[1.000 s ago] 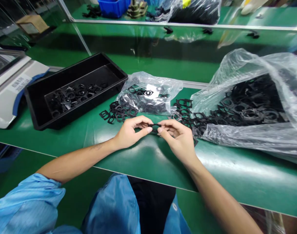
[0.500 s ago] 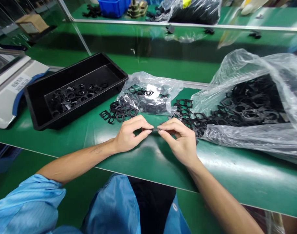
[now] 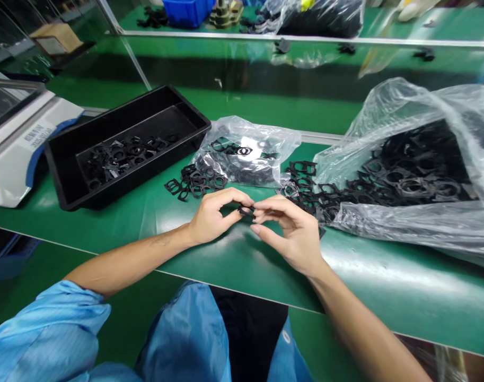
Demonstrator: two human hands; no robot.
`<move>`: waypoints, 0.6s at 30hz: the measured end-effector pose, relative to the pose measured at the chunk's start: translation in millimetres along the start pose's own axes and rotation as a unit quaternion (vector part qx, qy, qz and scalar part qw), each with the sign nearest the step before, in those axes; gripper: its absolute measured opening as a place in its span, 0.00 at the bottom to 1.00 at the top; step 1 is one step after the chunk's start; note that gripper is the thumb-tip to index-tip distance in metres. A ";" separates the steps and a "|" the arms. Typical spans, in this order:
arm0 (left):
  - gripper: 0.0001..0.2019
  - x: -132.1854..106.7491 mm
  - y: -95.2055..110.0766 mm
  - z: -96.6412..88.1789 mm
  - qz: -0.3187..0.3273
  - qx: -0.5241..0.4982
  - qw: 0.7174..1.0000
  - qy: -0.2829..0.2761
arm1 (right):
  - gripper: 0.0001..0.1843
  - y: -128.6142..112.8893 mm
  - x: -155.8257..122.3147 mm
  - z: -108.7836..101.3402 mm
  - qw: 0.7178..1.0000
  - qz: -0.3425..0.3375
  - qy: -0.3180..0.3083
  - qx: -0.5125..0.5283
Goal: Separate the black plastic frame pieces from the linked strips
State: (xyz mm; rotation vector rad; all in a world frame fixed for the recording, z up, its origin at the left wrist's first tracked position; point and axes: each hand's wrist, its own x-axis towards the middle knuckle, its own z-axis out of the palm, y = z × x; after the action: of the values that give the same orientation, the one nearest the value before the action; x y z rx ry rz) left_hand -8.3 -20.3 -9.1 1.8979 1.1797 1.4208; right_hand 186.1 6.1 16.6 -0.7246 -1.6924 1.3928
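My left hand [image 3: 210,217] and my right hand [image 3: 291,231] meet over the green table [image 3: 234,260], both pinching one small black ring-shaped part [image 3: 246,210] between thumb and fingertips. Just beyond my left hand lies a loose heap of the same black parts [image 3: 194,180]. More of them spill from a large clear bag [image 3: 408,170] right of my right hand. A smaller clear bag [image 3: 247,151] of parts lies behind my fingers. To the left stands a black tray [image 3: 67,175] holding several parts.
A white weighing scale [image 3: 15,138] stands at the far left. Behind a metal rail [image 3: 265,37] a second green surface carries a blue bin [image 3: 188,10], dark plastic bags and scattered black parts. My blue-sleeved arms and lap are below the table's near edge.
The part between my fingertips has been turned, from edge-on to tilted. My right hand's lower fingers have spread open a little. Both hands stay in the same spot.
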 end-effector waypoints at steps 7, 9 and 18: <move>0.01 -0.4 -0.1 -0.2 0.003 -0.012 1.000 -0.004 | 0.15 -0.1 0.5 -0.4 1.000 -0.006 -0.011 0.009; 0.03 -0.9 0.2 0.2 -0.010 -0.018 1.000 -0.002 | 0.21 0.9 0.4 -0.6 1.000 0.009 -0.011 -0.004; 0.19 5.9 -0.3 5.6 -0.149 -0.236 0.959 0.036 | 0.34 6.7 4.5 -4.2 1.000 0.009 -0.004 -0.008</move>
State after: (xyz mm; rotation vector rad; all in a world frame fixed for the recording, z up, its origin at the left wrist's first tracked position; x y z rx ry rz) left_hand -2.6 -14.5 -8.2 1.2944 0.9936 1.4520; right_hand 187.0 13.5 11.4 -0.7444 -1.7088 1.3984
